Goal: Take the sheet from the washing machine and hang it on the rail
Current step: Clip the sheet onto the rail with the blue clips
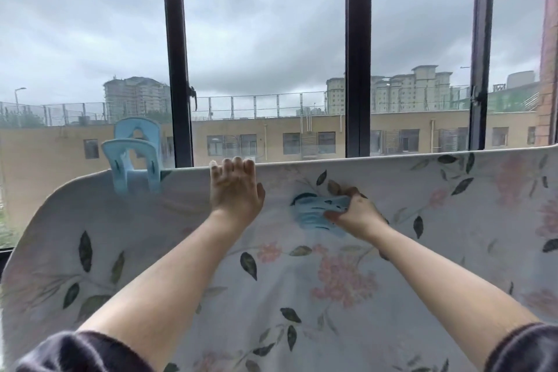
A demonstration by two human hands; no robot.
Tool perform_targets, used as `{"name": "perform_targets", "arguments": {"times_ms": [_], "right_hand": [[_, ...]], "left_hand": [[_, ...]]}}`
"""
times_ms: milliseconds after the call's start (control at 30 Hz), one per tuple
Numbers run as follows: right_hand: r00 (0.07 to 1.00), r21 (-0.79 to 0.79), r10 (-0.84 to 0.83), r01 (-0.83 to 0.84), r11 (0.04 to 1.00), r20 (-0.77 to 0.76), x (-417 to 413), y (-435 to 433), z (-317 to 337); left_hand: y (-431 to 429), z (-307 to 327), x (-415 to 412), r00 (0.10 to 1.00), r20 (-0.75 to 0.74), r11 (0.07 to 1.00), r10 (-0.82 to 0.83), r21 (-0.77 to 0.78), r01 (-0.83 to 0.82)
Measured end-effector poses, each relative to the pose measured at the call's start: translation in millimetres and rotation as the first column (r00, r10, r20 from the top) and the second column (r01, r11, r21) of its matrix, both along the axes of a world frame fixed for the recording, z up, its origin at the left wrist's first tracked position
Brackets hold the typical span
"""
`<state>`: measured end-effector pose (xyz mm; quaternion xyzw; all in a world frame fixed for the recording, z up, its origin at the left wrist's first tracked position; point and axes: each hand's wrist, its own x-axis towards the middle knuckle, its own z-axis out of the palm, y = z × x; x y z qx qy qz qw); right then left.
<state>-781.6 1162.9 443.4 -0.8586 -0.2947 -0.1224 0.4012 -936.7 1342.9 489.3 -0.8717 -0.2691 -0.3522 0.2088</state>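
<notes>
Head view: left hand (234, 187) hooks sheet (302, 296) (floral) top edge; right hand (359, 211) grips blue clip (314, 211).

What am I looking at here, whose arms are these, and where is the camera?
No machine here: these are a person's bare arms, filmed by one wide camera worn on their head, looking forward and down. A floral sheet hangs over a rail, which the cloth hides, in front of a window. One blue clip pins its top edge at the left. The left hand hooks its fingers over that edge; the right hand grips a second blue clip against the cloth.
</notes>
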Motion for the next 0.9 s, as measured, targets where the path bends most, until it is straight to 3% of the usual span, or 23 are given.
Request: {"name": "perform_targets", "arguments": {"times_ms": [900], "right_hand": [[0.993,-0.078,-0.118,0.117,0.990,-0.008,230,-221,-9]], "left_hand": [[-203,3,234,1.000,-0.011,0.999,0.009,-0.037,-0.009]]}}
